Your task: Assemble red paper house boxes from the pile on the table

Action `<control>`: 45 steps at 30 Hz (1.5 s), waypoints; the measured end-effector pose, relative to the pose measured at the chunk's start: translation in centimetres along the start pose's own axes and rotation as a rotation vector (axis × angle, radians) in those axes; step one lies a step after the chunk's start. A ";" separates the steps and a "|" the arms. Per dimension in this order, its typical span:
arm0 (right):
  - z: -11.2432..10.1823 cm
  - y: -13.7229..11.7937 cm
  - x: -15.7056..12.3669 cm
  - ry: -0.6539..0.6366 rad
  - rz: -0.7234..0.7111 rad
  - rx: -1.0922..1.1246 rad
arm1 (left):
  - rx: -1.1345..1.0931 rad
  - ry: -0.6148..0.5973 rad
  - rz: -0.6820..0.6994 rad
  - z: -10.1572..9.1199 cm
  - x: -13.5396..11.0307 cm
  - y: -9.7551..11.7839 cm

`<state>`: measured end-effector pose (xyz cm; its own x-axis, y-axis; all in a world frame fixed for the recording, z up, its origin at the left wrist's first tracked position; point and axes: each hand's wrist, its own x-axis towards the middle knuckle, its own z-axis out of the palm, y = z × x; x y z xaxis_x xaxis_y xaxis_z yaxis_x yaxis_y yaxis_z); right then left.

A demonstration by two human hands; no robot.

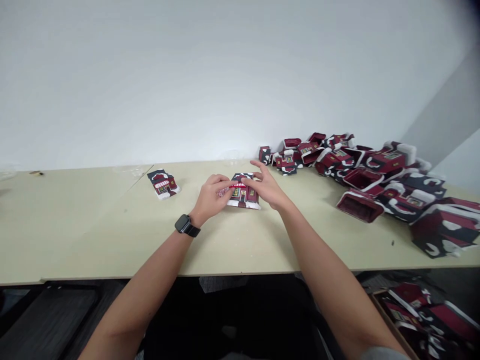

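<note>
A small dark-red house with yellow windows, a dark roof and white snow trim lies face up on the table between my hands. Across its front runs a red-and-white striped awning. My left hand, wearing a black watch, is closed at the house's left side on a small red-and-white piece, too small to make out fully. My right hand rests over the roof and awning from the right, fingers apart, one finger raised. Its fingertips touch the house, hiding part of the roof.
A similar house with an awning lies to the left. Several red houses are heaped on the right, some showing hollow undersides. More houses fill a box below the table's right edge. Clear plastic lies near the wall.
</note>
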<state>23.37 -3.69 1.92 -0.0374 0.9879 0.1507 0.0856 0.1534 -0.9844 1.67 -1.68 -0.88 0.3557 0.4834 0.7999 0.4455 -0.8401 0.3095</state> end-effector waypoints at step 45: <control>1.0 1.5 -0.6 -0.116 -0.248 0.105 | -0.831 0.054 -0.542 2.0 -0.7 0.8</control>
<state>22.51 -4.03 0.29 -0.1588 0.9102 0.3824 -0.0442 0.3804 -0.9238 3.44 -2.22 -2.23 0.2272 0.8585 0.4597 -0.1883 -0.4244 0.8857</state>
